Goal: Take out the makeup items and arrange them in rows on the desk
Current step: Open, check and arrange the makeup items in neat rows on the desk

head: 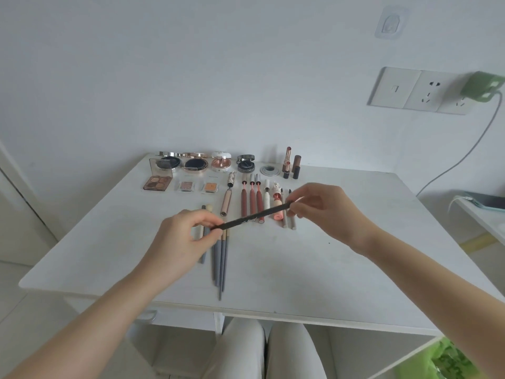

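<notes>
on the far left of the white tabletop (355, 269) lies an open eyeshadow palette (158, 181) with four brown shades, its lid standing up. behind it, along the wall, there is a row of open round compacts (194, 163), and to the right of the palette two small single eyeshadows (198, 186) lie side by side.

nearer to the person, the left hand (182, 236) is closed in a pinch, thumb and fingers gripping the left end of a dark makeup pencil (252, 216). under this hand lie several long brushes with grey handles (220, 258), close together and pointing toward the person; their heads are partly hidden by the hand.

the dark makeup pencil is held in the air above the tabletop, tilted so that its right end is higher in the picture. it crosses over the row of items behind it: a rose-gold tube (226, 202), then three reddish lip pencils (252, 199) lying parallel, then a pink and white item (277, 206) and thin grey pencils (288, 218).

the right hand (319, 205) grips the right end of the pencil with its fingertips, also closed around it.

at the back, right of the compacts, a few lipsticks (291, 163) stand upright. on the wall at the right is a socket panel (418, 90) with a green plug (483, 86) in it.
</notes>
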